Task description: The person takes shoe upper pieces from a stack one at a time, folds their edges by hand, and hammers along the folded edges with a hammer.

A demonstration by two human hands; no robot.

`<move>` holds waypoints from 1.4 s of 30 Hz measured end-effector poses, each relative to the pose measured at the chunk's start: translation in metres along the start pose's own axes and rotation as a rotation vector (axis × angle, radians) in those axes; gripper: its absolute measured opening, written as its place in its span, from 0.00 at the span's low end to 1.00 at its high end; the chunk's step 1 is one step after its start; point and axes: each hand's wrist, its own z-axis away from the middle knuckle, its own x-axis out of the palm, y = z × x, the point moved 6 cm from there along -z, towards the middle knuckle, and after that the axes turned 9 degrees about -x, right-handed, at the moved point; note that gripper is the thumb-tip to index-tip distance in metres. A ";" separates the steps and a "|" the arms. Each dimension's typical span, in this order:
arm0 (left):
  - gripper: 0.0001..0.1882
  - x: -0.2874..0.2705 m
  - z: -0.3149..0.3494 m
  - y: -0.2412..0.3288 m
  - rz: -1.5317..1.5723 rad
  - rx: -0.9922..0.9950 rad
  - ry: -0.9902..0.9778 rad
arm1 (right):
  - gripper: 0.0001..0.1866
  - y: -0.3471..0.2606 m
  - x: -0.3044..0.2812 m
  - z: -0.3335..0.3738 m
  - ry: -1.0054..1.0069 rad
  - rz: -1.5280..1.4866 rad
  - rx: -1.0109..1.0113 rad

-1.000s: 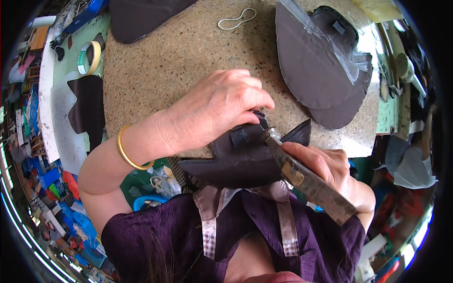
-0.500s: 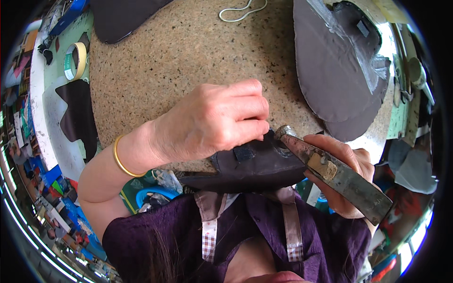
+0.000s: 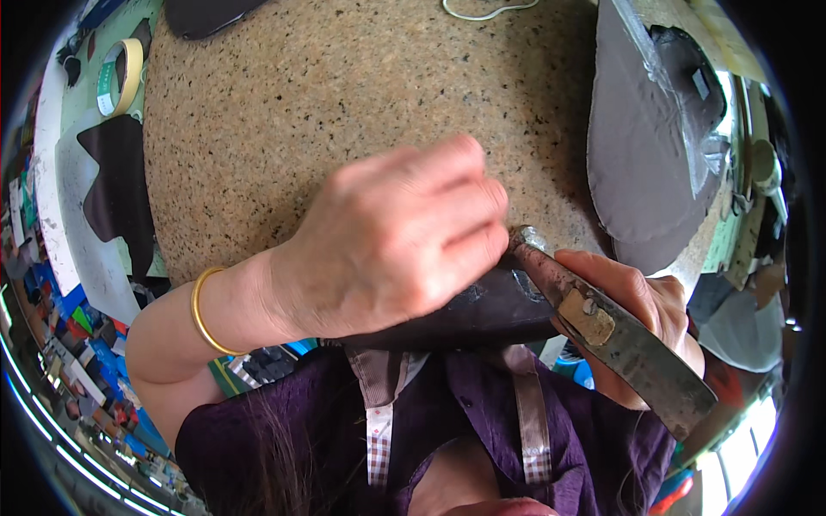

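Observation:
My left hand (image 3: 400,236), a gold bangle at its wrist, is curled with the fingers pressed together over the dark brown leather piece (image 3: 482,311). Whatever its fingertips pinch is hidden beneath them, and the hand is slightly blurred. The leather piece lies at the near edge of the stone slab, against my body, largely covered by the hand. In my right hand (image 3: 641,301) is a worn metal hammer (image 3: 650,371), gripped by its handle just below the head. The hammer's narrow end points at the left fingertips, close above the leather.
A speckled stone slab (image 3: 379,95) forms the work surface. Larger brown leather pieces (image 3: 641,146) lie at its right, another (image 3: 211,13) at the far left. Left of the slab are a tape roll (image 3: 129,77) and a dark cut piece (image 3: 116,185). A white cord loop (image 3: 490,15) lies at the far edge.
My left hand has come nearer to my body and covers more of the leather piece. The hammer has stayed almost in place. The whole view has shifted a little.

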 end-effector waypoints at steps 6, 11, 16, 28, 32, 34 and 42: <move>0.12 -0.002 0.015 -0.002 -0.077 -0.060 0.067 | 0.22 0.006 -0.001 -0.009 0.017 -0.066 0.066; 0.12 -0.007 0.009 0.006 -0.105 -0.039 0.147 | 0.20 0.001 -0.006 -0.007 0.010 -0.033 0.036; 0.11 -0.009 0.027 -0.004 -0.013 -0.165 0.112 | 0.18 0.003 -0.005 -0.021 0.013 -0.027 0.020; 0.11 -0.011 0.036 0.001 0.006 -0.226 0.171 | 0.19 -0.008 -0.009 -0.028 -0.024 0.033 -0.020; 0.11 -0.007 0.045 0.010 -0.100 -0.280 0.180 | 0.20 -0.002 0.001 -0.041 -0.063 -0.055 -0.026; 0.10 -0.007 0.039 0.017 -0.088 -0.255 0.237 | 0.20 -0.008 -0.003 -0.038 -0.065 -0.068 0.007; 0.14 -0.010 0.049 0.014 -0.169 -0.298 0.140 | 0.19 -0.009 -0.007 -0.042 -0.113 -0.039 0.032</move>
